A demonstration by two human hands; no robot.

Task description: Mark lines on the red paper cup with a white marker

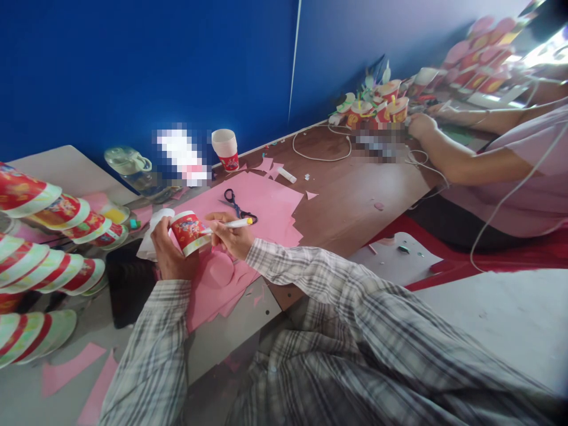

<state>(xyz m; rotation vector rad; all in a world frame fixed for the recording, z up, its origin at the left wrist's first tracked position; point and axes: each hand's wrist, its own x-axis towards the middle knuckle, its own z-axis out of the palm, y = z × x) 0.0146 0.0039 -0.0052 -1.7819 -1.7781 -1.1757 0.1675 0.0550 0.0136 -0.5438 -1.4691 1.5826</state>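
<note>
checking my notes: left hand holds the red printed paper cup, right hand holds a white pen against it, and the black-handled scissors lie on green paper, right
Not quite: the black-handled scissors lie on pink paper, not green, as the head view shows. The left hand does hold the red printed paper cup, and the right hand the white pen.

Counting what I'm seeing on the table

I'm counting one scissors [237,205], one marker [231,224], one jar [128,167], and two separate cups [190,232] [226,149] besides the stacks.

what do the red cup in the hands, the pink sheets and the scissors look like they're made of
Red cup held in the left hand: likely paper, glossy printed outside, plain white rim.
Pink sheets: thin matte paper or card, lying flat with cut edges and offcuts.
Scissors: dark handles, probably plastic; the blades are too small to judge.
</note>
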